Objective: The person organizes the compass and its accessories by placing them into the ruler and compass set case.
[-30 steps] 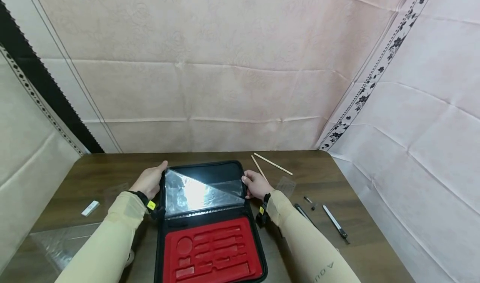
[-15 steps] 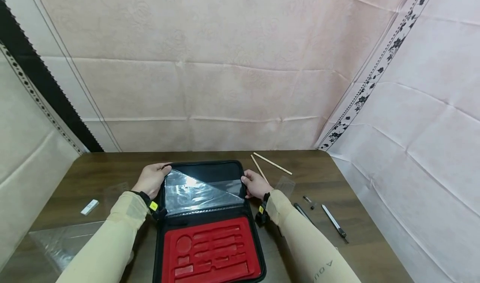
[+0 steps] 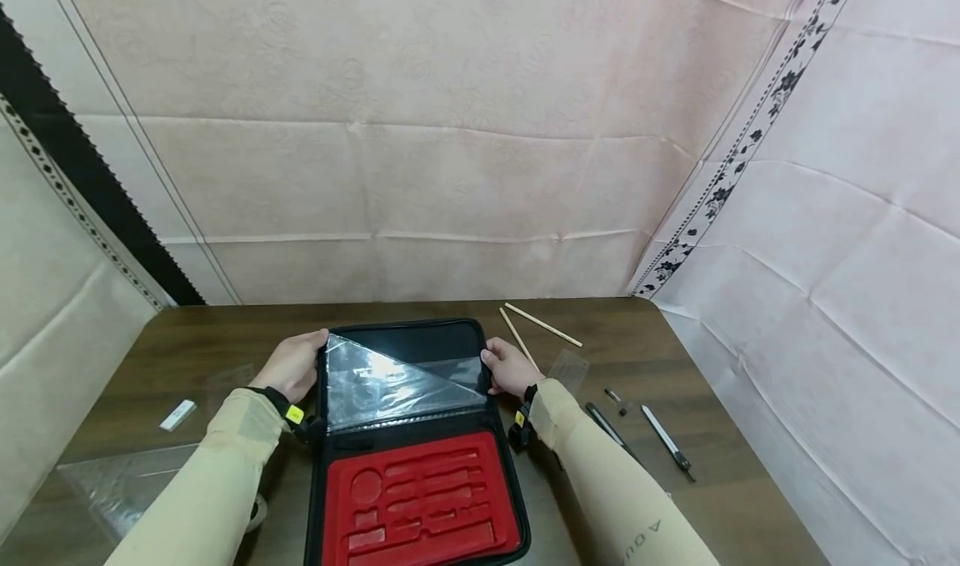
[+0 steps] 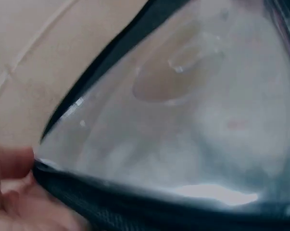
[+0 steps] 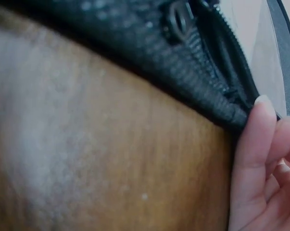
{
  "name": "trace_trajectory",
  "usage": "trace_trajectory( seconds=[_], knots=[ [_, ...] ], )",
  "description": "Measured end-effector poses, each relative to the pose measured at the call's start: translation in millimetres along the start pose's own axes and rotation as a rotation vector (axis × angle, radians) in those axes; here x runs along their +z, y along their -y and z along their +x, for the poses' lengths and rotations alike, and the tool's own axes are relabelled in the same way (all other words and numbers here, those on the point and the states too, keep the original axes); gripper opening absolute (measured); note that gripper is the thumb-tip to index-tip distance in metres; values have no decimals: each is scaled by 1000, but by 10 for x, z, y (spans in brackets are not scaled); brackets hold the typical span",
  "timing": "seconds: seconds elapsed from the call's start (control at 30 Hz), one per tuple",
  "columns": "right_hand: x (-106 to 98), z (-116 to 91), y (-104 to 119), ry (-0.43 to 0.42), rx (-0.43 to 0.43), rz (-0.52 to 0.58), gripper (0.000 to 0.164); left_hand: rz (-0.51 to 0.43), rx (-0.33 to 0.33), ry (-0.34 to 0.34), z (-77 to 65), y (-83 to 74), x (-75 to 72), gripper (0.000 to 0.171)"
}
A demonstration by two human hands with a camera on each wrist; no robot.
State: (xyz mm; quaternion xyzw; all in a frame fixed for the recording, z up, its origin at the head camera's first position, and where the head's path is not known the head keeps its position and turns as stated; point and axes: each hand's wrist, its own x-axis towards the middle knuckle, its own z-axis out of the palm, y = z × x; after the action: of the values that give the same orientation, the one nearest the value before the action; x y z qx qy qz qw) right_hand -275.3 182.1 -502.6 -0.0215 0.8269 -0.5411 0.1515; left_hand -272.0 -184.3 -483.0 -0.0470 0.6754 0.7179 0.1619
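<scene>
A black zip case (image 3: 442, 338) lies unfolded before me, its lid raised at the far side. Inside the lid is a clear plastic pocket (image 3: 375, 387) with a diagonal edge. The near half holds a red moulded tray (image 3: 427, 499) with several shaped recesses. My left hand (image 3: 291, 366) pinches the lid's upper left edge, at the pocket's corner in the left wrist view. On the opposite side, my right hand (image 3: 512, 368) grips the lid's edge between thumb and fingers. A zipper pull (image 5: 179, 20) shows near that grip in the right wrist view.
Two wooden sticks (image 3: 543, 325) lie behind my right hand. A craft knife (image 3: 667, 441), a dark pen-like tool (image 3: 609, 428) and a small dark piece (image 3: 617, 399) lie to the right. Leftward are a white block (image 3: 177, 415) and a clear plastic bag (image 3: 131, 478).
My left hand reached its thumb over the lid's corner half a second ago, then drew back leftward to the edge. The pocket film's reflection has shifted; my right hand keeps its hold.
</scene>
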Motion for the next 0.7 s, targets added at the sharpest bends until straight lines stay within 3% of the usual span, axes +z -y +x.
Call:
trace_trajectory(
  seconds=[0.1, 0.2, 0.27, 0.33, 0.57, 0.7],
  knots=[
    [-4, -4, -6, -3, 1, 4, 15, -89, -75, 0, -14, -5, -8, 62],
    [-6, -4, -7, 0, 3, 12, 15, -185, -98, 31, -20, -15, -22, 62],
    [-8, -6, -3, 4, 1, 16, 15, -199, -95, 54, -24, -26, -31, 62],
    [-14, -3, -3, 8, -3, 16, 15, -172, -76, 65, -13, -31, -23, 61],
    [-23, 1, -10, -9, -6, 29, 16, 112, -25, 43, -7, -21, -79, 64],
    [-19, 16, -40, -13, -8, 39, 16, 117, 20, 116, -29, -9, -154, 50]
  ],
)
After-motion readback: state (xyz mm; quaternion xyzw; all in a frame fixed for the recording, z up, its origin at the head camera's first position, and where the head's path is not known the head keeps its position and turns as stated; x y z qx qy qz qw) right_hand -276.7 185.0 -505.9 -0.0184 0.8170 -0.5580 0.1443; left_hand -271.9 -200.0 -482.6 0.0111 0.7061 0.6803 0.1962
